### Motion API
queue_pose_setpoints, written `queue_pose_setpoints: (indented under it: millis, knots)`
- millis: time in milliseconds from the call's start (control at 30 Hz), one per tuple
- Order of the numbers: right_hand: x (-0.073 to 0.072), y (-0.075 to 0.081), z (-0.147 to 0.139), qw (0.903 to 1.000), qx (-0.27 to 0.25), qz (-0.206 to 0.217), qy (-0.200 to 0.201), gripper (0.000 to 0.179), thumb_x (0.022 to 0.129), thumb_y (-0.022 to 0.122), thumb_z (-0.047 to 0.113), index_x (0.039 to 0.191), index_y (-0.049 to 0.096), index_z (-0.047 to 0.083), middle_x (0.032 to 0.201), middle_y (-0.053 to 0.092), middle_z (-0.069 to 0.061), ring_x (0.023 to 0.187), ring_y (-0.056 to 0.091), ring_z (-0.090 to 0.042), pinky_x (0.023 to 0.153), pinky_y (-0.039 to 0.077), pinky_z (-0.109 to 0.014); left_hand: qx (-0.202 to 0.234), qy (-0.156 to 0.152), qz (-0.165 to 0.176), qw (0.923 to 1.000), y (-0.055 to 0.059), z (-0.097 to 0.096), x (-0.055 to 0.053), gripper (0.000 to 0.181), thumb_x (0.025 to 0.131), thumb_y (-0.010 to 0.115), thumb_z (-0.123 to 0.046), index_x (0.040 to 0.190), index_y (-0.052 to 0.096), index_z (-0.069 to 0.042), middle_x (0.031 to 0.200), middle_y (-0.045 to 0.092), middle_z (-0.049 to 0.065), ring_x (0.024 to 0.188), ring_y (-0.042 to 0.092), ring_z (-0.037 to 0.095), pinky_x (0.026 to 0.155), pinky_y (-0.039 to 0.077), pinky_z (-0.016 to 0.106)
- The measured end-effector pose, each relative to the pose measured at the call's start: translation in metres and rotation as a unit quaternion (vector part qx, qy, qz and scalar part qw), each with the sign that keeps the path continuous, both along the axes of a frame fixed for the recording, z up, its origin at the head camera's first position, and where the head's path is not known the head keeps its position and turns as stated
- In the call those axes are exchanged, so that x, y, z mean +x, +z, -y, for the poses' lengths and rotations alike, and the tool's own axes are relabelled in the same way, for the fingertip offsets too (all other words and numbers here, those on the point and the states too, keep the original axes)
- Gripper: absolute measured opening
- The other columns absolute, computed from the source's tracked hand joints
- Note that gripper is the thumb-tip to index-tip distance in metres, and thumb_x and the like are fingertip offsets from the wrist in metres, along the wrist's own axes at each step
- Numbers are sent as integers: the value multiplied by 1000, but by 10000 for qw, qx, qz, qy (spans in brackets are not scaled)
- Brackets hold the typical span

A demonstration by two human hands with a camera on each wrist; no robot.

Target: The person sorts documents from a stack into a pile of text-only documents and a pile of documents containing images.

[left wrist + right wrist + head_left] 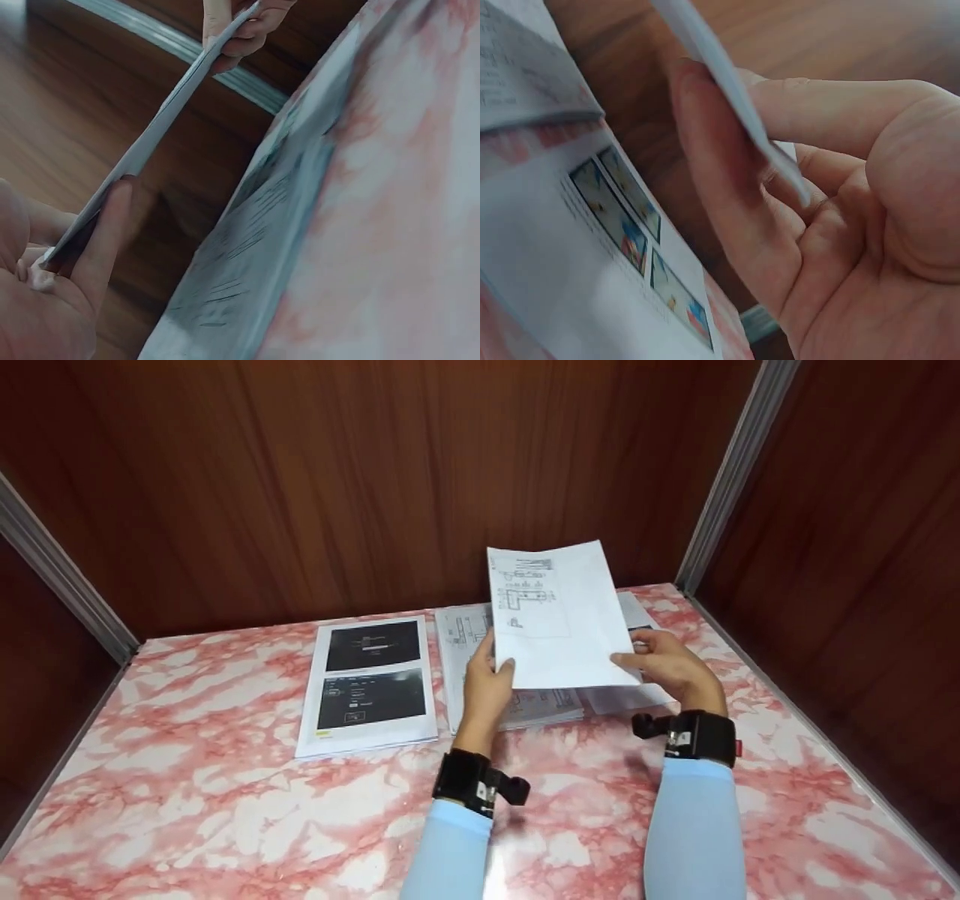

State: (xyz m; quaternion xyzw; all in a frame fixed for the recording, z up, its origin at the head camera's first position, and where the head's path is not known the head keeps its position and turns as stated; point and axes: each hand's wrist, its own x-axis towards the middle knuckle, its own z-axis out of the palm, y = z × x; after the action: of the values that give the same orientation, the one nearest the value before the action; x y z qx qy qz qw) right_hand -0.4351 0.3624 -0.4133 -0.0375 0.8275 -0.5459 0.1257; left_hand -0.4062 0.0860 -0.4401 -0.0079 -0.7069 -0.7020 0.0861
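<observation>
Above the table, both hands hold up a thin stack of white paper (574, 615) with a line drawing printed on its left part. My left hand (489, 682) grips its lower left edge, thumb on the printed face and fingers behind. At the lower right corner, my right hand (675, 664) pinches it between thumb and fingers. Seen edge-on in the left wrist view, the paper (161, 124) spans between the two hands. Beneath it lies a pile of printed drawings (465, 641), partly covered. A sheet with small colour photos (525, 217) lies under my right hand.
To the left lies another paper stack (307, 720) with two dark printed pictures. The table (225, 810) has a red and white marbled top. Brown wood panels (337, 487) with metal corner posts (739, 480) stand at the back and sides.
</observation>
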Motion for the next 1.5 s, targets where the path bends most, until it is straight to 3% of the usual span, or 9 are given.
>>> queue_pose_setpoints:
  millis: [133,300,433,500,733,900,1200,1367,1500]
  knots:
    - [-4,5,17,9999,25,-101,-15,49,82,70,29,121,50,7,88,58,3,78,56,-11,71,48,-29,-280,113,53,9995,7,17,1,60,87,53,-5,143,34,-17,97,69,17,65,65,18,57,53,29]
    - [-1,17,39,9996,173,-7,200,46,84,67,23,123,51,5,107,64,-9,84,61,-12,74,49,-30,-948,230,265,9949,10,38,3,60,85,58,-10,141,37,-14,103,68,19,78,68,20,64,53,29]
    - [-6,10,52,9987,353,68,356,47,83,68,21,123,51,6,115,61,-15,90,61,-15,74,51,-31,-1572,235,350,9867,4,54,6,59,83,61,-13,138,42,-8,101,69,18,81,66,18,70,53,30]
    - [-11,0,55,9981,492,51,369,48,81,70,24,122,52,9,113,61,-12,90,59,-14,73,51,-29,-1719,209,352,9843,0,60,7,57,83,62,-12,136,43,-5,100,69,18,79,66,17,70,53,29]
    - [-17,-21,62,9970,603,250,414,47,78,72,20,117,51,3,99,53,-8,79,51,-15,65,48,-27,-2020,71,697,9769,-13,68,6,57,81,61,-9,135,43,0,97,70,17,79,64,17,70,52,28]
    - [-19,-28,65,9938,935,456,394,61,77,73,23,127,43,5,114,49,-13,93,51,-20,72,49,-28,-2344,188,791,9687,-18,71,8,54,79,63,-10,130,49,1,94,71,15,80,62,16,76,51,31]
    - [-21,-34,70,9891,1234,600,527,68,77,73,26,131,40,5,124,51,-16,103,53,-23,81,48,-30,-2421,187,855,9663,-25,76,12,32,76,61,-7,107,64,-2,78,69,7,65,61,13,53,51,25]
    - [-22,-36,72,9891,1195,635,572,69,77,73,26,132,38,4,126,47,-17,104,52,-24,82,48,-31,-2462,327,992,9636,-23,77,13,38,76,63,-8,114,63,-1,82,69,7,70,61,14,55,51,23]
    - [-22,-36,73,9858,1477,560,564,69,76,73,32,130,41,4,122,50,-14,97,54,-22,80,47,-30,-2422,416,1173,9622,-22,79,13,41,75,63,-6,116,62,-3,81,68,7,59,60,12,50,48,21]
